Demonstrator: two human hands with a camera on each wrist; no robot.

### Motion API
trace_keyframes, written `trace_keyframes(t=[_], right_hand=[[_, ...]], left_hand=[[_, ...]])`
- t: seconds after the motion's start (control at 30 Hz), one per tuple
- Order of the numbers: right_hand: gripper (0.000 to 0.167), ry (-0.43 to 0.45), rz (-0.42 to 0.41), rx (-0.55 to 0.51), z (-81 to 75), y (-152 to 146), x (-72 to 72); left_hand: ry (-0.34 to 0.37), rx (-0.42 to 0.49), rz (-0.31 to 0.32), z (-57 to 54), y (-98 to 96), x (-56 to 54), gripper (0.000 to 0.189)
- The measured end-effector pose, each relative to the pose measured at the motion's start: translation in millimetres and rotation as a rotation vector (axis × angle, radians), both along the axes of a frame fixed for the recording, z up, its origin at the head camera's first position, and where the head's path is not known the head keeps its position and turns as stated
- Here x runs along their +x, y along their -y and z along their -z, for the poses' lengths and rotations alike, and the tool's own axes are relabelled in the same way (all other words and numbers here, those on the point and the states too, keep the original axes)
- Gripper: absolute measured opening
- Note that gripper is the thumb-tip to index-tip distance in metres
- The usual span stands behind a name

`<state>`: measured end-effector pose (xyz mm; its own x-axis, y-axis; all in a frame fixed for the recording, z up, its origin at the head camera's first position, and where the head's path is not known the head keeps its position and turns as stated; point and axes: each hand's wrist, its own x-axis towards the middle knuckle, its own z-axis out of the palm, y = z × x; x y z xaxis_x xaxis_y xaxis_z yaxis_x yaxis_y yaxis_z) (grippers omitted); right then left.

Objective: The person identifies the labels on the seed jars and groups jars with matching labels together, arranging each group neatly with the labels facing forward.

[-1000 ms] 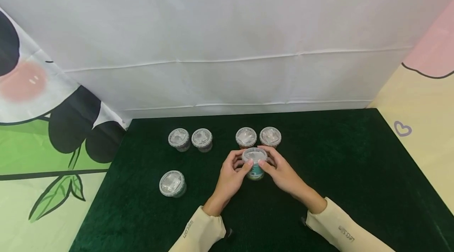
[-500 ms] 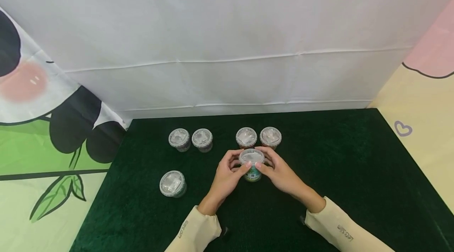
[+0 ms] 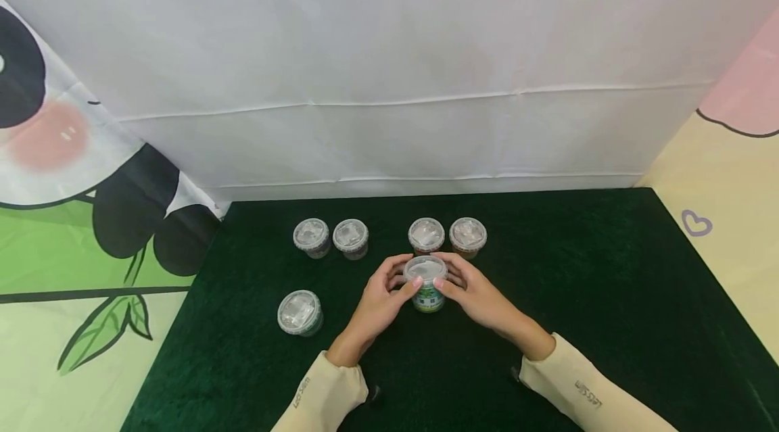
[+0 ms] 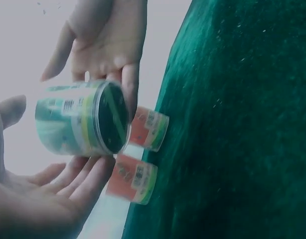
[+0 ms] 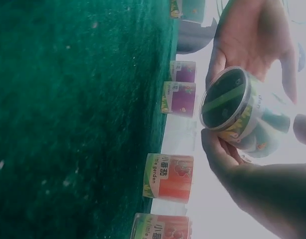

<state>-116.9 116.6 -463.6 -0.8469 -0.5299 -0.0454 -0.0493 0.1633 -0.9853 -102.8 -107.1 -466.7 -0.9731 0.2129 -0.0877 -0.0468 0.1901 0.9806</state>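
Both hands hold a clear-lidded plastic cup with a teal-and-green label (image 3: 429, 297), one hand on each side. My left hand (image 3: 377, 303) curls its fingers round the left side, thumb toward the near face. On the opposite side, my right hand (image 3: 487, 297) grips in the same manner. In the left wrist view the cup's dark clear base (image 4: 113, 118) shows, raised off the table. Just behind the held cup stand two red-labelled cups, a left one (image 3: 426, 234) and a right one (image 3: 468, 236); their labels show in the right wrist view, one tomato-printed cup (image 5: 169, 178) among them.
Two purple-labelled cups, one (image 3: 312, 236) beside the other (image 3: 350, 237), stand at the back left. Nearer, on the left, is another lidded cup (image 3: 299, 314). Dark green cloth (image 3: 578, 270) covers the table; a white sheet (image 3: 389, 141) hangs behind it.
Both hands have shifted a little to the left with the cup. The cup has turned between them, so more green label and a printed code now face me. The other cups stay put.
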Motion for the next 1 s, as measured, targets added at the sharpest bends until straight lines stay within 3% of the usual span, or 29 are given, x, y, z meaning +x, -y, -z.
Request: trace_keyframes(t=[0.47,0.8,1.0], right_hand=[[0.057,-0.002,-0.052,-0.068,-1.6,7,-2.7],[0.061,0.037,-0.123,-0.108,-6.5,27,-5.4],[0.062,0.019,-0.168,-0.135,-5.5,45,-7.4]], left_hand=[[0.027,-0.02,0.036,-13.4,18.5,4.6,0.048],[-0.033,-0.156,0.168,-30.0,50.9,2.8,0.052],[-0.005,-0.216,0.221,-39.4,75.2,0.3,0.053]])
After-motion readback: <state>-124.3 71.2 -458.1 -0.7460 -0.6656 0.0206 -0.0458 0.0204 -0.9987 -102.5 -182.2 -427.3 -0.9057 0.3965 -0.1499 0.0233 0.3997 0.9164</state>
